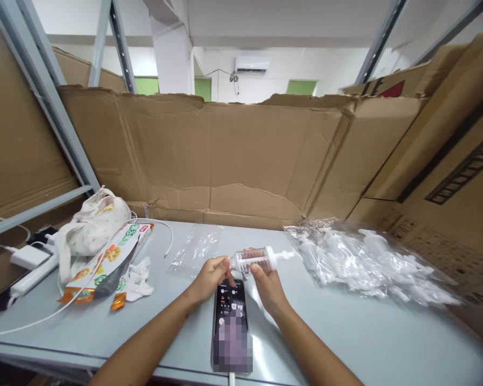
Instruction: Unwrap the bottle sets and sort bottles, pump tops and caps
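A clear plastic syringe-like cylinder with a white collar and a narrow white piece sticking out to the right lies level between my hands, above the table. Its narrow left end is pinched in my left hand. My right hand grips the barrel near the collar, thumb on the near side. Below them, a phone with its screen lit rests on the table, a white cable plugged into its lower end. One left finger hangs over the phone's top edge; I cannot tell whether it touches the screen.
On the right, clear bags hold several white plastic parts. A flat clear bag lies behind my left hand. Leftward are a white cloth bag, a snack packet, crumpled tissue and a power strip. Cardboard walls the back.
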The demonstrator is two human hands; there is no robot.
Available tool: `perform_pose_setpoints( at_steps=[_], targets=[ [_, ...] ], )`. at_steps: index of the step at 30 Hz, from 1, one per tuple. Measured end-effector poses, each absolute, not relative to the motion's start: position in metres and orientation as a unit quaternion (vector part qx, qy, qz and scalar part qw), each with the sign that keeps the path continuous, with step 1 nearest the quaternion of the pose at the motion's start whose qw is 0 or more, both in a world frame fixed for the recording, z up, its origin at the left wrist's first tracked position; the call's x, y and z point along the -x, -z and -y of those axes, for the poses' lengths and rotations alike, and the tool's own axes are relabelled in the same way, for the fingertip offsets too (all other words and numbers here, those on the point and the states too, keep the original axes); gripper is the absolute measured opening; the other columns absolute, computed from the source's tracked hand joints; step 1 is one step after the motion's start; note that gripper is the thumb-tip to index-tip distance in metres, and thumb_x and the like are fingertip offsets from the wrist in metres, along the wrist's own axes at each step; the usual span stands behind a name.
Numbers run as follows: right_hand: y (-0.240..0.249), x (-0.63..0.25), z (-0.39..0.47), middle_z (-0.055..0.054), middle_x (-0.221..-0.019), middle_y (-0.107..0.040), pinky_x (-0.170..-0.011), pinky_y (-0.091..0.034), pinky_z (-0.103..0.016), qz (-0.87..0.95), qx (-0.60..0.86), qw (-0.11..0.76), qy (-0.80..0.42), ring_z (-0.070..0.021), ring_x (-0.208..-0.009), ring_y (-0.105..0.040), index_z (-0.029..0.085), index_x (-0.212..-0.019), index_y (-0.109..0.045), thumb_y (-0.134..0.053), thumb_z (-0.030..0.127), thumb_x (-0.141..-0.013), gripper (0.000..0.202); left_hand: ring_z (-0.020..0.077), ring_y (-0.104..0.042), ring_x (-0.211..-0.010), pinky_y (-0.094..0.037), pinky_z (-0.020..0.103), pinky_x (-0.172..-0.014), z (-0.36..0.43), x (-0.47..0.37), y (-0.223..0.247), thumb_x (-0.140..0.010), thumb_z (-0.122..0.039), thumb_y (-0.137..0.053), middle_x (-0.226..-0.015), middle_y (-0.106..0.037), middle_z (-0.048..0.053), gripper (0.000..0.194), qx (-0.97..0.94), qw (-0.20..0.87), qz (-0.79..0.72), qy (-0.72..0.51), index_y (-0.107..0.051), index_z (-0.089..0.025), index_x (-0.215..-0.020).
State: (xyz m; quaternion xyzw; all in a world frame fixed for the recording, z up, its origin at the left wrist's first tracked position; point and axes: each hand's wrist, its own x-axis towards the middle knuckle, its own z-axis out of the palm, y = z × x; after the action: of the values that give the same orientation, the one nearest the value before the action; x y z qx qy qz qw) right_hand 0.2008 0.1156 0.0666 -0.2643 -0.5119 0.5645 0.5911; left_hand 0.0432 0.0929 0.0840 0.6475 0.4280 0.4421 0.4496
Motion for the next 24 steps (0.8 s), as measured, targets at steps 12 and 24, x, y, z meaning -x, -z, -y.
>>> perform_pose_setpoints(
  at_steps=[12, 24],
  targets=[
    [-0.08, -0.2, -0.113, 0.001, -0.077, -0.065, -0.057, -0.041, -0.026, 0.306, 0.294, 0.499, -0.756, -0.0141, -0.067, -0.057, 0.023, -0.084, -0.063, -0.072, 0.034, -0.065, 0.023, 0.0185, -0.058, -0.081, -0.035, 0.032, -0.08, -0.096, -0.035, -0.085, -0.084, -0.035, -0.052, -0.09, -0.066, 0.003, 0.022, -0.787, -0.002, -0.502, -0.358, -0.055, -0.02, -0.099],
    [-0.073, -0.199, -0.117, 0.004, -0.067, -0.061, -0.051, -0.04, -0.024, 0.212, 0.319, 0.456, -0.803, -0.0113, -0.058, -0.055, 0.022, -0.072, -0.061, -0.071, 0.036, -0.067, 0.019, 0.0192, -0.056, -0.071, -0.034, 0.03, -0.068, -0.095, -0.036, -0.086, -0.088, -0.043, -0.036, -0.07, -0.063, 0.003, 0.036, -0.765, 0.066, -0.563, -0.304, -0.061, -0.018, -0.078]
  ],
)
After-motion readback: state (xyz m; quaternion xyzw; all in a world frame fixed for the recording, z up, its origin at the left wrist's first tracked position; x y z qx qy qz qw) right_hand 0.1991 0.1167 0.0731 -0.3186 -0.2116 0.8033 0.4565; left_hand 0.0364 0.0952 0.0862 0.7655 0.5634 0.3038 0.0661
